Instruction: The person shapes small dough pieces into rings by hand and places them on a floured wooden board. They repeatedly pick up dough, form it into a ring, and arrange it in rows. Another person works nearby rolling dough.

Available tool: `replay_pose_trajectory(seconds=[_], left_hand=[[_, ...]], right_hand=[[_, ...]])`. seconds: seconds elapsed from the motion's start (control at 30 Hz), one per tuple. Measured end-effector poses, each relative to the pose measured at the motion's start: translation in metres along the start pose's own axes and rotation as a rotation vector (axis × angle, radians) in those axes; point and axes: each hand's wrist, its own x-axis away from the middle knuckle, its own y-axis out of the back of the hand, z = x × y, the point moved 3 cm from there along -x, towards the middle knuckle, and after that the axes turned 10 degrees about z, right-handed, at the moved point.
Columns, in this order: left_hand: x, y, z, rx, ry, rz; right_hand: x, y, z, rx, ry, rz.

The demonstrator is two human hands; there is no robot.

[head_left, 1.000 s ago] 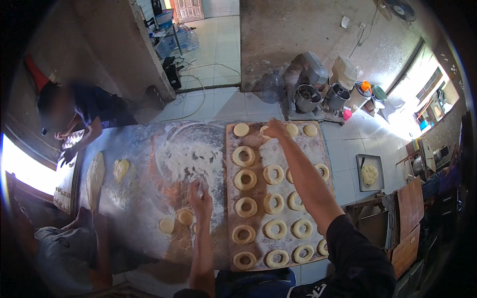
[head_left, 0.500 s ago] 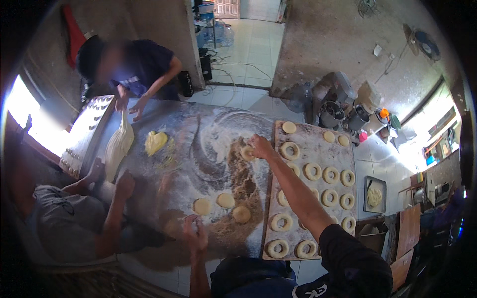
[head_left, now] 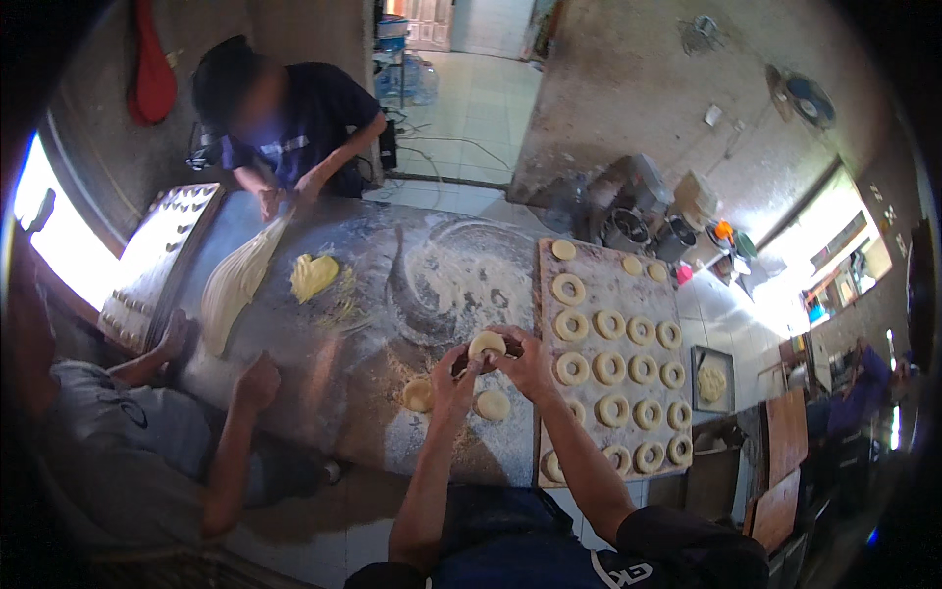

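Observation:
Over the floured worktable, both hands pinch a pale dough round (head_left: 487, 344) at chest side. My left hand (head_left: 455, 381) grips its left edge, with the thumb up against the dough. My right hand (head_left: 527, 361) holds the other edge, fingers curled round it. Beneath, on the table, a dough round (head_left: 418, 396) lies left of my left wrist, and another round (head_left: 493, 405) sits between my forearms. To the right, a wooden board (head_left: 596, 285) carries rows of dough rings (head_left: 608, 368); my right forearm passes over its near left corner.
A co-worker at the far left stretches a long dough sheet (head_left: 240, 280); another person sits at the near left. A yellow lump (head_left: 314, 277) lies on the table, near spread flour (head_left: 446, 270). A tray of small pieces (head_left: 162, 255) stands left; a dough pan (head_left: 712, 380) rests right.
My right hand has come back from the far table with a dough round. My left hand has risen to meet it. The co-worker's hands have shifted right, pulling the dough sheet.

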Motion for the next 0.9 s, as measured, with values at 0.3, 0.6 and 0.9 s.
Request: replay_pose_trajectory(seconds=[0.3, 0.6, 0.9], left_hand=[[0.024, 0.002, -0.001, -0.178, 0.093, 0.077], [0.029, 0.008, -0.003, 0.452, 0.250, -0.111], [0.015, -0.008, -0.007, 0.952, 0.090, 0.405]], right_hand=[[0.038, -0.019, 0.019, 0.319, 0.112, -0.021], [0.045, -0.036, 0.021, -0.225, -0.077, 0.320], [0.026, -0.009, -0.015, -0.095, -0.350, 0.051]])
